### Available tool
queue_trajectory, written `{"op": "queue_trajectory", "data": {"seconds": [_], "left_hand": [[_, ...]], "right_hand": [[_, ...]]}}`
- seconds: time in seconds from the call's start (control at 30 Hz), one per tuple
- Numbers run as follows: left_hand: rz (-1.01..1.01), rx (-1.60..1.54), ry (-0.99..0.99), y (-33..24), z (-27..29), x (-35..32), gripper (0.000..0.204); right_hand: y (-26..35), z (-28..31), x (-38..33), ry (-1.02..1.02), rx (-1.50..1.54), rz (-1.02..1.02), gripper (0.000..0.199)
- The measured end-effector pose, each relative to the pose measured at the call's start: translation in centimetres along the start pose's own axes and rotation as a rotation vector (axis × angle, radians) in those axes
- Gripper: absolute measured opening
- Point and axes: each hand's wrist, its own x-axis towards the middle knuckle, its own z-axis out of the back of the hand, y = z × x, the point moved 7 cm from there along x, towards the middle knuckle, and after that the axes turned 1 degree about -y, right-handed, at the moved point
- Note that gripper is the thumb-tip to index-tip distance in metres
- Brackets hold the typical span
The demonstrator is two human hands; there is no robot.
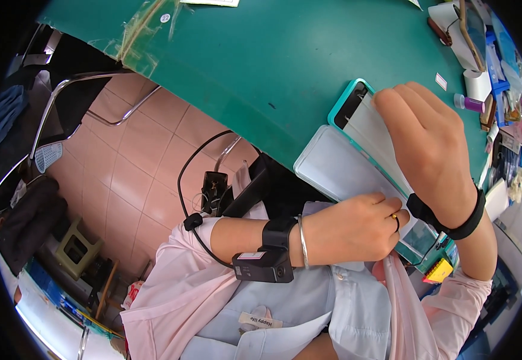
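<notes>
The smartphone (357, 114) lies flat at the near edge of the green table (243, 66), in a teal case with a dark screen and a black top bezel. A translucent screen protector sheet (373, 135) lies slanted over its glass, and a pale grey, rounded backing panel (339, 165) sits just beside the phone on its left, overlapping the table edge.

From the head camera, the right hand (429, 141) rests over the phone's upper half, fingers curled narrowly, fingertips pressing the sheet's top edge near the bezel. The left hand (357, 225) is closed in a loose fist at the sheet's lower end, pinching its corner where the panel and phone meet. Both wrists carry black bands.
</notes>
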Motion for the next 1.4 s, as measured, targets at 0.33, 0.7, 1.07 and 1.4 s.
{"op": "queue_trajectory", "data": {"seconds": [0.33,0.7,1.07,1.4], "left_hand": [[0.004,0.016,-0.014,0.1,-0.2,-0.1,0.011],[0.003,-0.012,-0.005,0.1,-0.1,0.0,0.012],[-0.010,0.002,-0.011,0.0,0.0,-0.1,0.012],[0.034,-0.053,0.082,0.0,0.1,0.2,0.013]], "right_hand": [[-0.7,-0.5,-0.3,-0.060,-0.002,0.018,0.025],[-0.5,-0.4,-0.4,-0.037,-0.026,0.017,0.026],[0.0,-0.2,-0.2,-0.041,-0.055,0.037,0.026],[-0.6,2.7,-6.7,0.112,-0.097,-0.085,0.025]]}}
